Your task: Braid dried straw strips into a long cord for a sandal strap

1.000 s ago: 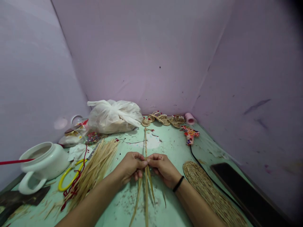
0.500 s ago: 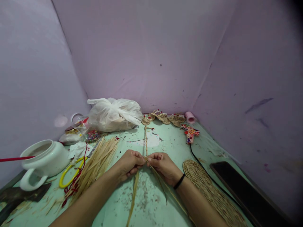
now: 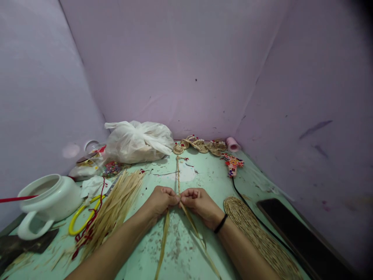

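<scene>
A thin straw braid [image 3: 178,175] runs from the far part of the green table toward me, its far end near a small red-beaded bit. My left hand [image 3: 163,202] pinches the near end of the braid between thumb and fingers. Right beside it, my right hand [image 3: 198,204] is closed on the strands at the same spot. One loose straw strand [image 3: 163,245] hangs below my left hand. Other loose strands [image 3: 192,221] trail down from between the hands toward my right forearm, which wears a black band. The fingertips hide the exact crossing of the strands.
To the left lie a straw bundle [image 3: 116,206], yellow-handled scissors [image 3: 72,225], red cord and a white pot [image 3: 70,194]. A plastic bag [image 3: 136,142], straw sandals [image 3: 201,146] and pink thread spool [image 3: 233,144] stand at the back. Rightward are a glue gun [image 3: 232,163], woven sole [image 3: 256,237] and dark slab [image 3: 291,225].
Both hands stay pinched at the braid's near end with slight finger shifts. The loose strands on the right have swung away from my right forearm, toward the middle. The view has shifted slightly.
</scene>
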Tool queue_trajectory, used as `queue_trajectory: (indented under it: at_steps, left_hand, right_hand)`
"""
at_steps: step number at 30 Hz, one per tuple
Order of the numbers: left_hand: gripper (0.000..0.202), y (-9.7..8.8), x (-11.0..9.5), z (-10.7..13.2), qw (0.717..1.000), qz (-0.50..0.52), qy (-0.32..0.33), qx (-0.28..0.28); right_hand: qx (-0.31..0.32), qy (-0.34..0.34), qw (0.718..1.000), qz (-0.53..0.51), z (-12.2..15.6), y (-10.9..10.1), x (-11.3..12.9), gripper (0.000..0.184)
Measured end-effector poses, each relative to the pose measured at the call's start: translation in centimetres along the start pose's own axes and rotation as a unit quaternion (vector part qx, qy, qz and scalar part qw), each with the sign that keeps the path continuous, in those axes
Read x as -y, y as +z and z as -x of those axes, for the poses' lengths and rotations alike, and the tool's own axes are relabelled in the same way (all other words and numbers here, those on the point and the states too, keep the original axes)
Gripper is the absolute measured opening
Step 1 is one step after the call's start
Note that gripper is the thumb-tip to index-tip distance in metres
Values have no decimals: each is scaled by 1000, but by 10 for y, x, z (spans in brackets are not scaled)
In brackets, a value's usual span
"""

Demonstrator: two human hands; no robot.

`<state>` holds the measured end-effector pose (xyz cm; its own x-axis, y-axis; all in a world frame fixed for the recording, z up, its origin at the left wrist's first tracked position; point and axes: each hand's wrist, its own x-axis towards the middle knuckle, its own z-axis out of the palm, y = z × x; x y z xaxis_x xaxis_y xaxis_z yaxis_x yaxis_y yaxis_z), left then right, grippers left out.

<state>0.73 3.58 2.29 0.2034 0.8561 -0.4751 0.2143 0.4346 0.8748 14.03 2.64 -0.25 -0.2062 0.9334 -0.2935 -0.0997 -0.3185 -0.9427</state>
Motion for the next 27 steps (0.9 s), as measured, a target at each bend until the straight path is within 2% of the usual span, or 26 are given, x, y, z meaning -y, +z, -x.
queue_trajectory:
  at_steps: [7,12,17,22,27]
  left_hand:
    - [19,-2,2,-5,999,12,-31,17]
    - [13,-6,3,-5,998,13,-20,58]
    - [11,-3,6,-7,1000,-13,-1,15]
    - [11,1,11,-12,999,-26,36,-2]
    - [9,2,15,-14,997,-42,56,-25]
  right_hand:
    - [8,18,1000,-11,2,-1,3,16]
    - [-7,6,1000,13,-2,-3,-1,13]
    - [-13,-13,1000,22,-3,-1,-1,12]
    - [-28,-21,998,58,-4,-1,-4,9]
    - [-68,-64,975,203,-7,-6,-7,4]
